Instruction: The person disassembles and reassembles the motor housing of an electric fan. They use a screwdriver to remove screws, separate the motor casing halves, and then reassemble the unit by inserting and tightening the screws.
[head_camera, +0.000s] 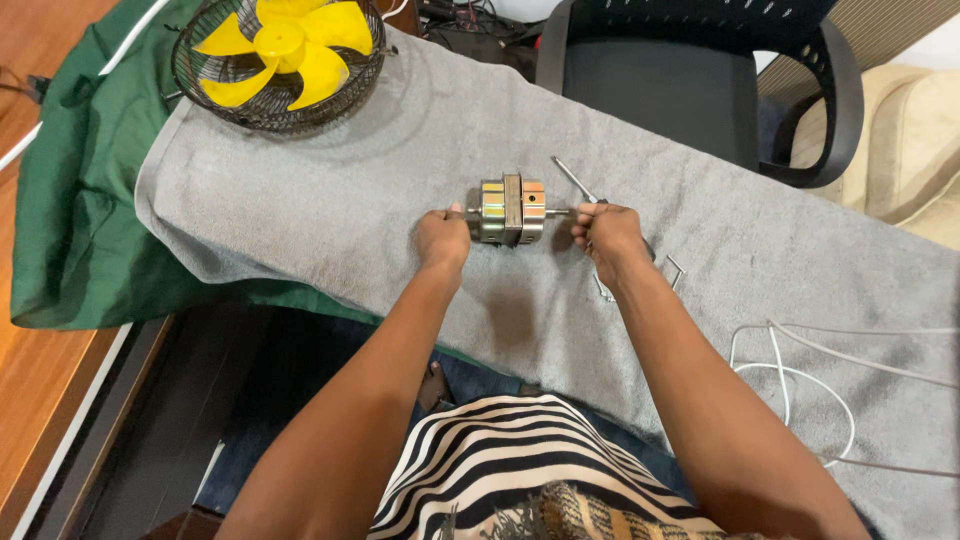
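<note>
A small metal fan motor with copper-coloured windings lies on its side on a grey towel. My left hand grips its left end. My right hand pinches the thin shaft sticking out of its right end. A slim metal tool lies on the towel just behind my right hand, its handle hidden under that hand.
A wire fan guard holding a yellow blade rests at the towel's far left, over a green cloth. A black office chair stands behind the table. White cables and small metal pieces lie at right.
</note>
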